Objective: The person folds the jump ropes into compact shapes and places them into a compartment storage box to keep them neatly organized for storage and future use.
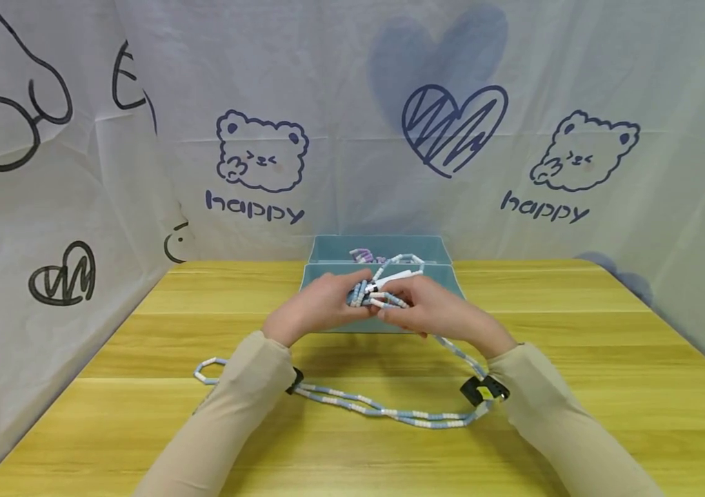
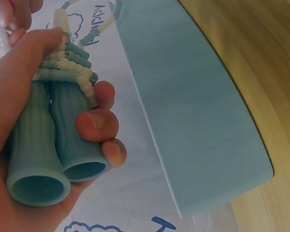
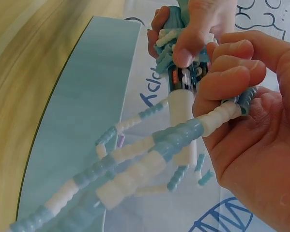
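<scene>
Wrapping, I'd judge: my left hand [image 1: 328, 304] has fingers curled round handles [image 2: 36, 140], right hand [image 1: 436, 305] fingers gripping beaded rope [image 3: 181, 135]; next calls for winding its slack.

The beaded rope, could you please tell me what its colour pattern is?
The beaded rope alternates light blue and white, clearest in the right wrist view.

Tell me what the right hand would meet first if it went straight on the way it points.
Most likely the left hand, gripping the coiled beaded rope just ahead of the right hand; depth is hard to judge.
</scene>
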Tool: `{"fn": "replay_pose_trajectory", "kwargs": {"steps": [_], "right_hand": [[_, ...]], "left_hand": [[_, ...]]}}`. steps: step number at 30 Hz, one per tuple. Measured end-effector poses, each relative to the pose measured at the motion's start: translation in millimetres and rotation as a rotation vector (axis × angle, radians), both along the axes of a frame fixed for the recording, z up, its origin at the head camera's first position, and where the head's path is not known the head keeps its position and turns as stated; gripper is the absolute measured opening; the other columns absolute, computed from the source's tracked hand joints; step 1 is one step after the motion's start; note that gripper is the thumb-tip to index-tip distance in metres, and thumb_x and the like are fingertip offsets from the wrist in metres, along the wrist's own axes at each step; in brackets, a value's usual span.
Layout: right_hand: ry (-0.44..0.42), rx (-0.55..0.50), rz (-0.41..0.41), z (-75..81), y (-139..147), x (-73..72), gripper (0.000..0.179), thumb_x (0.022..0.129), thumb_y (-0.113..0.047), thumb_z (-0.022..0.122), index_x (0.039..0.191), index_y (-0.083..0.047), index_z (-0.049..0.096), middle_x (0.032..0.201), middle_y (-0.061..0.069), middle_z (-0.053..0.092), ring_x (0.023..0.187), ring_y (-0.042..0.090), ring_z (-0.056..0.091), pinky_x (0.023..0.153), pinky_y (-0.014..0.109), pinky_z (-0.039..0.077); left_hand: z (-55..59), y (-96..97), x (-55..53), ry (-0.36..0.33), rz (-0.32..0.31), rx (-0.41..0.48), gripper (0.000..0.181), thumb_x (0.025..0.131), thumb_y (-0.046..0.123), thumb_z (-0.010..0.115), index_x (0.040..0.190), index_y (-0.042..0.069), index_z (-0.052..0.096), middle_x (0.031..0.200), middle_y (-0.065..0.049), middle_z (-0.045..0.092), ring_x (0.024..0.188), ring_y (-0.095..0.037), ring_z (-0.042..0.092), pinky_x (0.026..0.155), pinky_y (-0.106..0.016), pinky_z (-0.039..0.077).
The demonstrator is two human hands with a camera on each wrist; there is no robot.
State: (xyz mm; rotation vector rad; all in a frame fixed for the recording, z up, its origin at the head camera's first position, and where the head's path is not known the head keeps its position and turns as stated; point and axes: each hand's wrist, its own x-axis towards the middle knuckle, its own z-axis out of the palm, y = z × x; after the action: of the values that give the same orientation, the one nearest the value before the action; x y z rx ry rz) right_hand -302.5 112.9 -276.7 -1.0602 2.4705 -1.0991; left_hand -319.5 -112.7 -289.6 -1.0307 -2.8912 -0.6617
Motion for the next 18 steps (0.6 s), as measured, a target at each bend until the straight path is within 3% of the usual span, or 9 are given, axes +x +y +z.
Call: {"fn": "replay_pose_trajectory", "kwargs": {"steps": [9, 13, 18], "right_hand": [[-0.067, -0.053, 0.028, 0.9, 12, -4.8, 0.016, 0.099, -0.019, 0.062, 0.109, -0.008, 0.064, 0.075, 0.011, 0.062, 0.069, 0.040, 0.054, 0.065, 0.044, 0.049], [-0.094, -0.058, 0.043, 2.1, 19, -8.8, 0.018, 0.097, -0.016, 0.063, 0.111, -0.005, 0.064, 0.082, 0.008, 0.066, 0.074, 0.037, 0.058, 0.071, 0.047, 0.052], [-0.111, -0.030, 0.030, 6.5, 31, -13.2, 0.022, 0.096, -0.013, 0.065, 0.115, -0.003, 0.065, 0.081, 0.008, 0.066, 0.072, 0.038, 0.058, 0.069, 0.041, 0.051]], "left_hand": [[6.5, -9.9, -0.7, -0.016, 0.030, 0.036, 0.030, 0.093, 0.032, 0.068, 0.117, 0.020, 0.053, 0.087, -0.001, 0.058, 0.068, -0.016, 0.051, 0.064, -0.031, 0.044], [7.6, -16.4, -1.7, -0.018, 0.029, 0.035, 0.028, 0.092, 0.031, 0.069, 0.114, 0.021, 0.053, 0.087, 0.000, 0.057, 0.069, -0.016, 0.050, 0.064, -0.032, 0.044], [10.7, -21.8, -4.1, -0.025, 0.021, 0.019, 0.032, 0.093, 0.032, 0.068, 0.119, 0.020, 0.054, 0.092, -0.001, 0.058, 0.073, -0.016, 0.052, 0.066, -0.032, 0.045]]}}
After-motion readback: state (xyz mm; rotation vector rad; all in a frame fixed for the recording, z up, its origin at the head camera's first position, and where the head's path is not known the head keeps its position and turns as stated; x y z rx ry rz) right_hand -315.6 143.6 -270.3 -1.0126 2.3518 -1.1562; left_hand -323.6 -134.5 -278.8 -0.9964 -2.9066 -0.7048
